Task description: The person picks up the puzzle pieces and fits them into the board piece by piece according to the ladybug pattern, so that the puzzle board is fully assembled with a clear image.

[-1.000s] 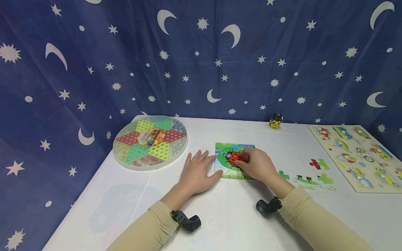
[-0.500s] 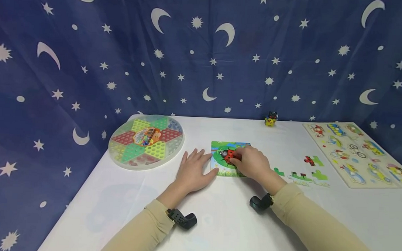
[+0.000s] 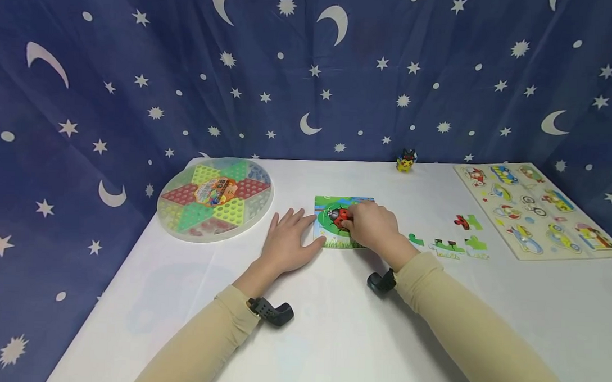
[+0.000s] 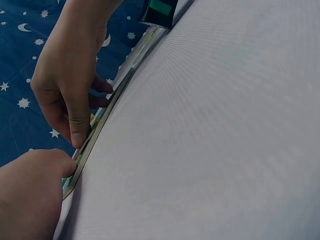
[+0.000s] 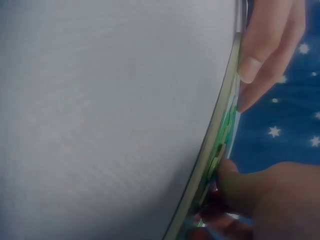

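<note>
A small ladybug jigsaw board [image 3: 322, 202] lies flat on the white table. My left hand [image 3: 290, 244] rests beside it with spread fingers, and its fingertips and thumb touch the board's left side. Over the right half of the board, my right hand [image 3: 377, 226] pinches a puzzle piece [image 5: 215, 162] between thumb and fingers at the red ladybug. In the right wrist view this piece sits slightly tilted on the board; most of it is hidden by the fingers. Loose puzzle pieces [image 3: 476, 242] in green and red lie right of the board.
At the left stands a round Chinese checkers board [image 3: 204, 201] with coloured triangles. A wooden peg puzzle board [image 3: 532, 221] with vehicle pictures lies at the right. Near the back edge is a small yellow figurine [image 3: 405, 161]. A blue star-patterned curtain [image 3: 270, 43] hangs behind.
The head view has shifted a little, so everything sits further left and higher. Both hands keep nearly the same places on the board, with the right fingers still at the ladybug.
</note>
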Available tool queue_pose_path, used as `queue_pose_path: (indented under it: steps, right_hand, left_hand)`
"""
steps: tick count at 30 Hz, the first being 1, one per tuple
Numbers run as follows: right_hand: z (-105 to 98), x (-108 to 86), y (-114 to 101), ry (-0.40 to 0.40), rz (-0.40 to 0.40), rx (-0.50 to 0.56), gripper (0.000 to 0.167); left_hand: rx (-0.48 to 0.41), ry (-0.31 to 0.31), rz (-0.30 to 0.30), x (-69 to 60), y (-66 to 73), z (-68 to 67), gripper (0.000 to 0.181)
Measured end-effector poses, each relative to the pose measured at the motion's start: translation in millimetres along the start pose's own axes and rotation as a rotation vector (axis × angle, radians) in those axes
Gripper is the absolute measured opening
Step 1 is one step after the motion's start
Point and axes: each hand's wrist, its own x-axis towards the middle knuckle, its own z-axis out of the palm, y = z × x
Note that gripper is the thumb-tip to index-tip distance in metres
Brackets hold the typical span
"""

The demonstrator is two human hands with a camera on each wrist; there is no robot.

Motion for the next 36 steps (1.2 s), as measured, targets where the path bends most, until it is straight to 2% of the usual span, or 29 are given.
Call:
queue_pose_path:
  steps: [4, 11, 18, 23, 29, 36]
  right_hand:
    - [-5.0, 4.6, -1.5, 0.001, -0.020, -0.040, 0.020]
    - [-10.7, 12.8, -6.0, 0.025, -0.078, -0.073, 0.025]
    - [-11.0, 16.4, -9.2, 0.007, -0.089, -0.085, 0.024]
    - [-6.8, 14.7, -12.9, -0.019, -0.052, -0.096, 0.023]
    - [-2.9, 7.5, -13.3, -0.025, -0.021, -0.127, 0.026]
    - [-4.1, -1.0, -5.4, -0.009, 0.004, -0.099, 0.026]
  left_hand:
    - [0.009, -0.008, 0.000, 4.5, -0.4, -2.3, 0.066]
    - [0.052, -0.020, -0.002, 9.1, 0.1, -15.2, 0.064]
    - [0.132, -0.050, 0.011, 11.1, -2.0, -21.3, 0.066]
    - [0.146, -0.004, 0.015, 8.6, -4.5, -14.4, 0.063]
    - [0.065, 0.059, -0.024, 3.8, -4.6, -0.4, 0.058]
    - [0.019, 0.017, -0.054, 3.2, 3.2, 1.3, 0.058]
